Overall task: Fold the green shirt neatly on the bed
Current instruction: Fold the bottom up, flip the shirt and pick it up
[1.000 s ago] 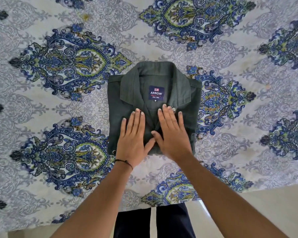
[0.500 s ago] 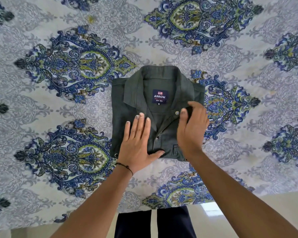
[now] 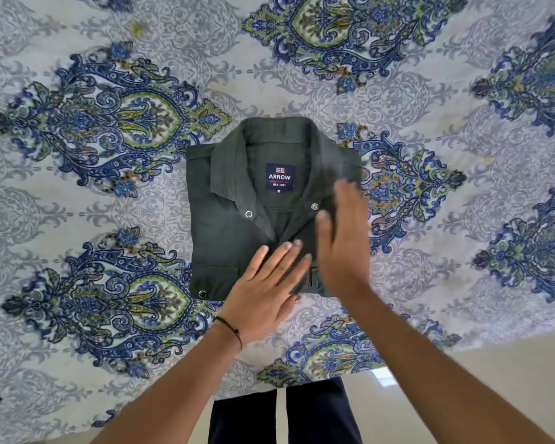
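Note:
The dark green shirt lies folded into a compact rectangle on the bed, collar at the far side, a blue ARROW label showing inside the neck. My left hand rests flat on the shirt's near edge, fingers spread and pointing up-right. Over the right half of the shirt is my right hand, blurred by motion, fingers extended, covering the right front and its near corner. Neither hand grips the cloth.
The bed is covered by a pale sheet with blue and green paisley medallions. Its near edge runs along the bottom, with light floor at the lower right and my dark trousers below.
My right hand has swept along the right side of the shirt and flattened out. My left hand has slid toward the near edge and turned to the right. The shirt stays in place.

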